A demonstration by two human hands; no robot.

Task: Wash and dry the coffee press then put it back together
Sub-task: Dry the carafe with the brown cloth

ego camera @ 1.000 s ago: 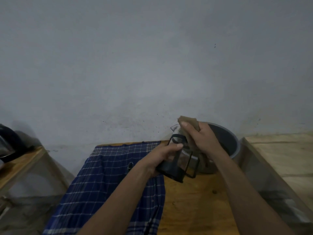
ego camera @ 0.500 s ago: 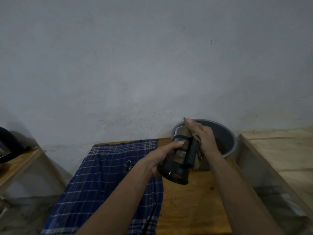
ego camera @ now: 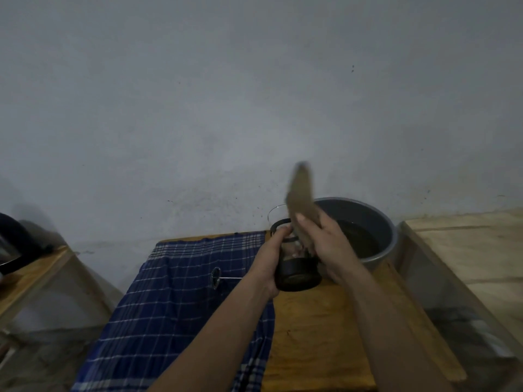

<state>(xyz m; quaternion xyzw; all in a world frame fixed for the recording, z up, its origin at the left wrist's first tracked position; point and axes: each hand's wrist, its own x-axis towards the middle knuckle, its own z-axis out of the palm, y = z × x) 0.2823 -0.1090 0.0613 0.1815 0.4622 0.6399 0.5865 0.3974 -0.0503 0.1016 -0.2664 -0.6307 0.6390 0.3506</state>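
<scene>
Fingers of the left hand wrap the glass coffee press carafe in its black plastic frame, tilted above the wooden table. Right hand grips a brown cloth against it, beside the grey water basin. A metal plunger lies on the blue checked cloth.

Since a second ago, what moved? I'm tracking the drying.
The right hand swung the brown cloth up out of the coffee press, which turned more upright. The left hand kept its grip; the plunger stayed on the checked cloth.
</scene>
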